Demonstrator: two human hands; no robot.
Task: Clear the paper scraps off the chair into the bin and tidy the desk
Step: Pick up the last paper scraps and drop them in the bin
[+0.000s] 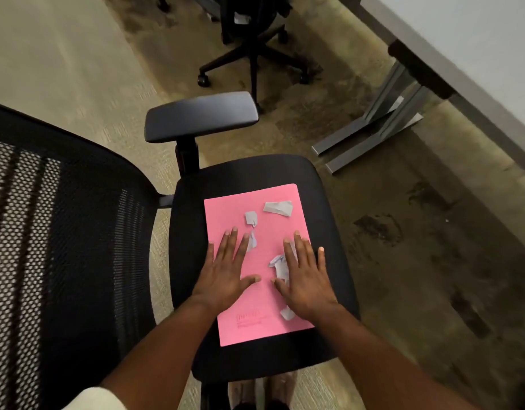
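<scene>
A pink booklet (257, 327) lies flat on the black seat (329, 220) of an office chair. Several white paper scraps rest on the booklet: one large scrap (278, 208) near its far edge, a smaller scrap (251, 218) left of it, and another scrap (286, 313) near my right wrist. My left hand (225, 273) lies palm down on the booklet's left side, fingers spread, partly over a scrap. My right hand (305, 279) lies palm down on the right side, covering part of a crumpled scrap (276, 261). Neither hand grips anything.
The chair's mesh back (63, 247) fills the left, its armrest (200, 115) stands beyond the seat. A second black chair (252, 34) stands further off on the carpet. A desk edge (433, 75) with metal legs (370, 134) runs along the right. No bin is in view.
</scene>
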